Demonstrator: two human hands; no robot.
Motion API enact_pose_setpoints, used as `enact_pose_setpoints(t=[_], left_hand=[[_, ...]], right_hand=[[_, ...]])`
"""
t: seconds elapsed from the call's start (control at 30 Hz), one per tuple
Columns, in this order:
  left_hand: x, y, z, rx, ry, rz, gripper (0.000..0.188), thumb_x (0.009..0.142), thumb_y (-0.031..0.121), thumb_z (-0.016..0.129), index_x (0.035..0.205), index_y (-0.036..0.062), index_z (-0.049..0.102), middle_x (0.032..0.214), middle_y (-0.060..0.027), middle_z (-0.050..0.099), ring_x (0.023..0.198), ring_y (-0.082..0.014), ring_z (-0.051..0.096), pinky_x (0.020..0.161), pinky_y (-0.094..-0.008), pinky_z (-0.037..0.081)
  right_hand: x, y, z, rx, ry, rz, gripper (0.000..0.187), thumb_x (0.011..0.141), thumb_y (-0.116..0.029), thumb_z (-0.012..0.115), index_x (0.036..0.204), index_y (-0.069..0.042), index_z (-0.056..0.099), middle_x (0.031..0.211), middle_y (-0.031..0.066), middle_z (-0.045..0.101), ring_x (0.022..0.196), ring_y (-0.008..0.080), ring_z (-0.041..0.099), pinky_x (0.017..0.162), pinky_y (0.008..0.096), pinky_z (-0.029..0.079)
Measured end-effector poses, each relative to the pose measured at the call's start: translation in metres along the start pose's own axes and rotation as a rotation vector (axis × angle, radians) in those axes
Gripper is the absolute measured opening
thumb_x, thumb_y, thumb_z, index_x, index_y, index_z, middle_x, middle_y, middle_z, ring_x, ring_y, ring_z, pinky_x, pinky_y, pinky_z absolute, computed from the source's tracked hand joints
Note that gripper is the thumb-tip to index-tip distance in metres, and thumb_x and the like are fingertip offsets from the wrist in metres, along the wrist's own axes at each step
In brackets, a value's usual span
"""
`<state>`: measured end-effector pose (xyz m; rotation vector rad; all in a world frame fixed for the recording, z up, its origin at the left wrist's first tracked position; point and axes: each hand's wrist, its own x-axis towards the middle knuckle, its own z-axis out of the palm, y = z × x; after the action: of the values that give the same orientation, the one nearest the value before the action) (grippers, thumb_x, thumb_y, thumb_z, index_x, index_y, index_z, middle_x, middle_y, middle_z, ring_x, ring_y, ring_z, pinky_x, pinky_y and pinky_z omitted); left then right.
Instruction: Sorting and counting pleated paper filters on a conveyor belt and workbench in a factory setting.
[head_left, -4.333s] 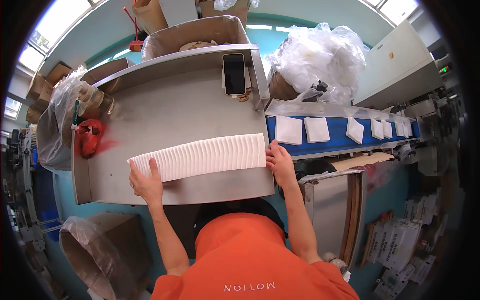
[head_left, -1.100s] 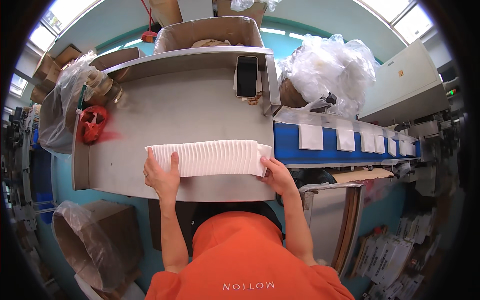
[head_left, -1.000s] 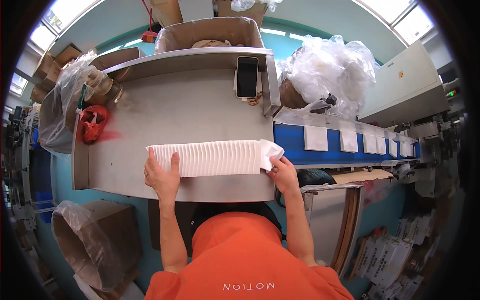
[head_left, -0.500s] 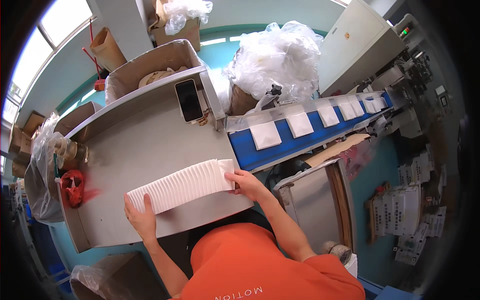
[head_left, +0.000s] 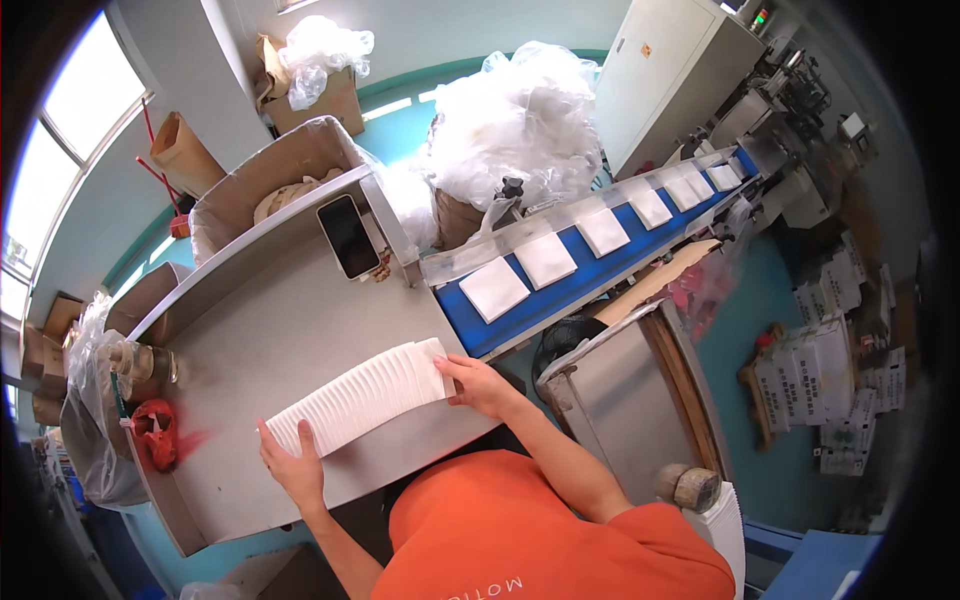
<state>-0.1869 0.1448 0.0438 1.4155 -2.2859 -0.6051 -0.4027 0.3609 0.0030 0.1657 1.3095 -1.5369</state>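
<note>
A long row of folded white napkins [head_left: 355, 395] lies on the grey metal table, packed face to face with their edges showing as ridges. My left hand [head_left: 297, 467] grips its left end, thumb on the near side and fingers round the end. At the other end my right hand [head_left: 482, 386] pinches the last napkins, thumb on top; its fingertips are partly hidden. Beyond my right hand, a blue conveyor belt [head_left: 455, 318] meets the table edge, carrying several spaced folded napkins, the closest being a white napkin [head_left: 494, 290].
A phone [head_left: 347, 237] lies at the table's far edge. A red plastic bag [head_left: 156, 435] and tape rolls [head_left: 145, 362] sit on the left. Behind stand a lined carton [head_left: 270, 160] and heaped clear plastic [head_left: 515, 120]. A tray-like cart [head_left: 625, 385] stands right of me.
The belt's napkins have come closer to the table. My right hand has pressed the loose end napkins in line with the row. The whole view has shifted slightly.
</note>
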Motion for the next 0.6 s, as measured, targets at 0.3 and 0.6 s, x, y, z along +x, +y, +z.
enact_pose_setpoints(t=[0.3, 0.6], left_hand=[[0.006, 0.003, 0.004, -0.023, -0.023, 0.023, 0.076, 0.086, 0.045, 0.063, 0.141, 0.0038, 0.032, 0.133, -0.0259, 0.04, 0.124, -0.0415, 0.04, 0.102, -0.0472, 0.034], [0.005, 0.002, 0.001, -0.02, -0.056, 0.051, 0.076, 0.085, 0.044, 0.064, 0.141, 0.0038, 0.032, 0.131, -0.0256, 0.041, 0.121, -0.041, 0.041, 0.1, -0.0476, 0.035]], right_hand=[[0.017, -0.003, -0.026, 0.233, 0.247, -0.17, 0.027, 0.091, -0.016, 0.059, 0.115, -0.004, 0.053, 0.096, 0.0074, 0.063, 0.076, 0.0173, 0.063, 0.067, 0.0275, 0.052], [0.033, -0.011, -0.034, 0.431, 0.197, -0.347, 0.042, 0.096, -0.03, 0.053, 0.116, 0.007, 0.047, 0.103, 0.0129, 0.061, 0.082, 0.019, 0.064, 0.07, 0.0258, 0.054]])
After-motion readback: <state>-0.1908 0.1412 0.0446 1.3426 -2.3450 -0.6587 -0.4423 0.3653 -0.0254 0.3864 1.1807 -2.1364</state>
